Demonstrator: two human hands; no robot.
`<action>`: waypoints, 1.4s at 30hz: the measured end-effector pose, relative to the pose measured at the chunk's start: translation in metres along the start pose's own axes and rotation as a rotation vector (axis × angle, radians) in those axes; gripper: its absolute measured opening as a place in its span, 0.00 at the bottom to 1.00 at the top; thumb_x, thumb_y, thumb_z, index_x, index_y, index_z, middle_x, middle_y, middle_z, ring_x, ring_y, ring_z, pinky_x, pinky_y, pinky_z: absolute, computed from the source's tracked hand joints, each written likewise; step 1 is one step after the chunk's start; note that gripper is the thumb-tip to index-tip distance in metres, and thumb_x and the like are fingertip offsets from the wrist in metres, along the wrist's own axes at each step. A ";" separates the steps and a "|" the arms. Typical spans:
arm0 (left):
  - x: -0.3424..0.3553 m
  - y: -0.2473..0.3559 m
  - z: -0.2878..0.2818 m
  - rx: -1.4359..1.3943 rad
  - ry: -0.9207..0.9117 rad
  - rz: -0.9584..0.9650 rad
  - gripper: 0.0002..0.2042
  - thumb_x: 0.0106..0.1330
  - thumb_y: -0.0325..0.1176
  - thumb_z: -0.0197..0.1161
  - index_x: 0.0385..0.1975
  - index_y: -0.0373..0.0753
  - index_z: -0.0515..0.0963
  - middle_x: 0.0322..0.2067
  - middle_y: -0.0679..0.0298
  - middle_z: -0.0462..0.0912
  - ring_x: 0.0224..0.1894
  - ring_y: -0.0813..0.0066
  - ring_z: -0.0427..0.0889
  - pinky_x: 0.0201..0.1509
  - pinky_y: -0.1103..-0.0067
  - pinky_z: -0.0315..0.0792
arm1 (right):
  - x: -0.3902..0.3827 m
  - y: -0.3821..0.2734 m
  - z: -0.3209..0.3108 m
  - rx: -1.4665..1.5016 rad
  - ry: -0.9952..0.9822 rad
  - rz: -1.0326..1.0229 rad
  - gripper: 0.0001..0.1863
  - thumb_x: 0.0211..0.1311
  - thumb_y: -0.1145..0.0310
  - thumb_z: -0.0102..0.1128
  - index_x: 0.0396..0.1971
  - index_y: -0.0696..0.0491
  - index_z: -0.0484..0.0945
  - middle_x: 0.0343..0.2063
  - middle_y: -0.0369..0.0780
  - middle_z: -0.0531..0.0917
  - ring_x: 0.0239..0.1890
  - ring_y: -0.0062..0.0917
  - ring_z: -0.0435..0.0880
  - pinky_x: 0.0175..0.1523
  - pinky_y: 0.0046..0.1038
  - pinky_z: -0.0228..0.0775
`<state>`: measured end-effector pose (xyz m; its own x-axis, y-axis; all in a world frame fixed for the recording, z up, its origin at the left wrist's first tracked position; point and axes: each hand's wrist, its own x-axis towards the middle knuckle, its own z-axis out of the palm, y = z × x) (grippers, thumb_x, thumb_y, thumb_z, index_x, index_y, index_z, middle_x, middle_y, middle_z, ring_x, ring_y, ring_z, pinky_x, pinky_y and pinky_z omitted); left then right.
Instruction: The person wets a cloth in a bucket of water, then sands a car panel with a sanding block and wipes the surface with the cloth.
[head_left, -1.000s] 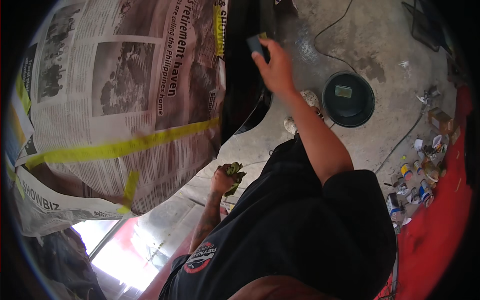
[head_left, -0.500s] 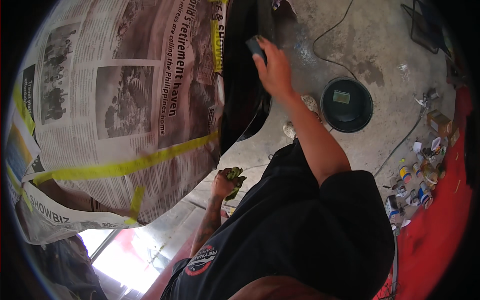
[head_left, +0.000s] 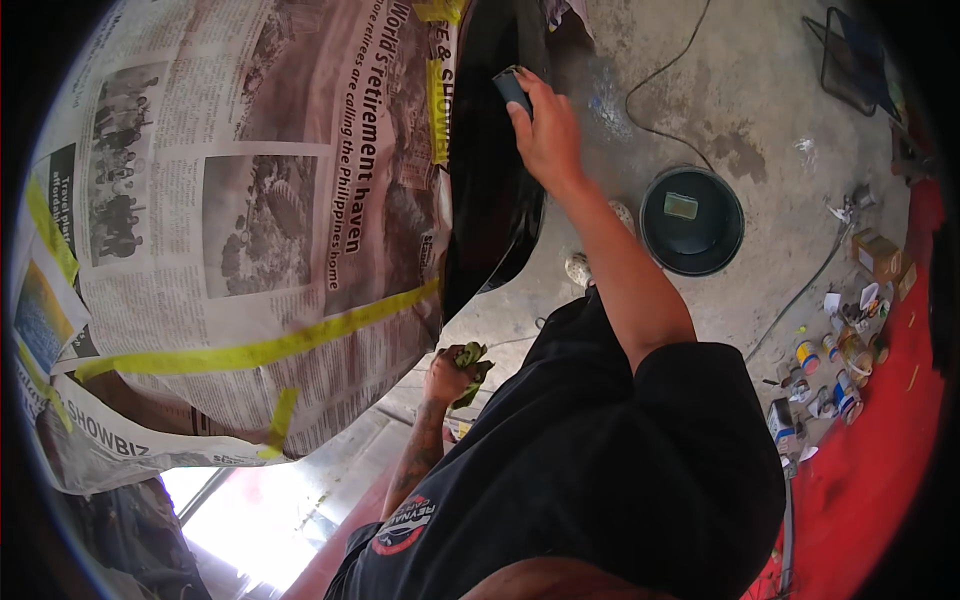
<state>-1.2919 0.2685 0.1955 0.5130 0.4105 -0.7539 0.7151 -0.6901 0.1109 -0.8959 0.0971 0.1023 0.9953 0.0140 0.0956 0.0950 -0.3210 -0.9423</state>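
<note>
My right hand (head_left: 550,135) is closed on a dark grey sanding block (head_left: 512,92) and holds it against the upper part of a glossy black car panel (head_left: 490,215). Lower down, close to the panel's bottom end, my left hand (head_left: 447,378) grips a crumpled green cloth (head_left: 470,372). Sheets of newspaper (head_left: 150,270) cover the large rounded surface left of the black panel. Strips of yellow masking tape (head_left: 260,350) hold the paper along its edges and across its lower part.
A black bucket (head_left: 692,262) with liquid and a rectangular pad (head_left: 681,206) stands on the concrete floor to the right. A dark cable (head_left: 660,125) runs behind it. Cans, bottles and a cardboard box (head_left: 877,255) lie along the red surface (head_left: 880,420) at far right.
The newspaper-covered surface and the panel sit slightly lower in view. My right hand with the sanding block has shifted a little on the panel; my left hand still grips the cloth.
</note>
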 end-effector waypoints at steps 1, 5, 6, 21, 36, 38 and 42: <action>0.000 0.000 0.000 0.021 -0.019 -0.031 0.23 0.55 0.42 0.72 0.50 0.42 0.80 0.45 0.49 0.82 0.49 0.49 0.81 0.54 0.62 0.75 | 0.002 0.001 0.001 0.025 0.054 -0.066 0.20 0.64 0.67 0.60 0.56 0.50 0.74 0.56 0.39 0.81 0.48 0.44 0.79 0.54 0.43 0.71; -0.002 0.000 0.000 0.040 -0.001 0.004 0.23 0.55 0.43 0.72 0.50 0.42 0.79 0.45 0.49 0.82 0.50 0.49 0.81 0.54 0.62 0.75 | 0.033 0.013 0.007 -0.014 0.125 -0.098 0.21 0.64 0.67 0.61 0.57 0.49 0.73 0.56 0.39 0.80 0.48 0.44 0.79 0.54 0.43 0.71; -0.002 0.000 0.000 0.038 0.001 0.010 0.24 0.55 0.44 0.72 0.51 0.42 0.79 0.45 0.49 0.82 0.50 0.49 0.81 0.54 0.62 0.75 | 0.042 0.017 0.008 -0.024 0.147 -0.104 0.21 0.63 0.67 0.61 0.57 0.48 0.73 0.57 0.38 0.80 0.48 0.44 0.79 0.53 0.43 0.71; -0.005 -0.002 0.003 0.025 0.021 0.024 0.23 0.55 0.41 0.71 0.51 0.43 0.79 0.46 0.49 0.82 0.50 0.48 0.81 0.53 0.61 0.76 | 0.065 0.022 0.006 0.002 0.124 -0.040 0.20 0.64 0.67 0.61 0.55 0.48 0.73 0.46 0.45 0.84 0.46 0.48 0.80 0.51 0.47 0.71; -0.010 0.000 0.005 0.037 0.037 -0.027 0.23 0.55 0.45 0.71 0.51 0.44 0.80 0.46 0.50 0.82 0.50 0.49 0.81 0.54 0.61 0.76 | 0.060 0.020 0.007 0.059 0.118 -0.092 0.17 0.64 0.69 0.61 0.53 0.53 0.76 0.33 0.51 0.84 0.34 0.47 0.82 0.43 0.42 0.73; -0.011 0.001 0.006 0.053 0.005 -0.048 0.23 0.55 0.46 0.71 0.50 0.45 0.81 0.46 0.50 0.82 0.50 0.49 0.81 0.54 0.61 0.76 | 0.059 0.019 0.006 0.061 0.162 -0.162 0.18 0.63 0.69 0.61 0.53 0.54 0.76 0.35 0.51 0.84 0.35 0.47 0.82 0.44 0.42 0.73; -0.010 -0.004 0.010 0.039 0.032 -0.023 0.23 0.55 0.47 0.72 0.49 0.45 0.82 0.45 0.51 0.83 0.49 0.49 0.82 0.53 0.61 0.76 | 0.064 0.021 0.004 0.023 0.027 0.053 0.19 0.63 0.69 0.61 0.54 0.55 0.76 0.43 0.51 0.84 0.44 0.46 0.82 0.52 0.39 0.73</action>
<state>-1.3047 0.2616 0.1959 0.5124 0.4448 -0.7346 0.7079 -0.7030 0.0682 -0.8300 0.0948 0.0879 0.9982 -0.0279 0.0534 0.0426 -0.2992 -0.9532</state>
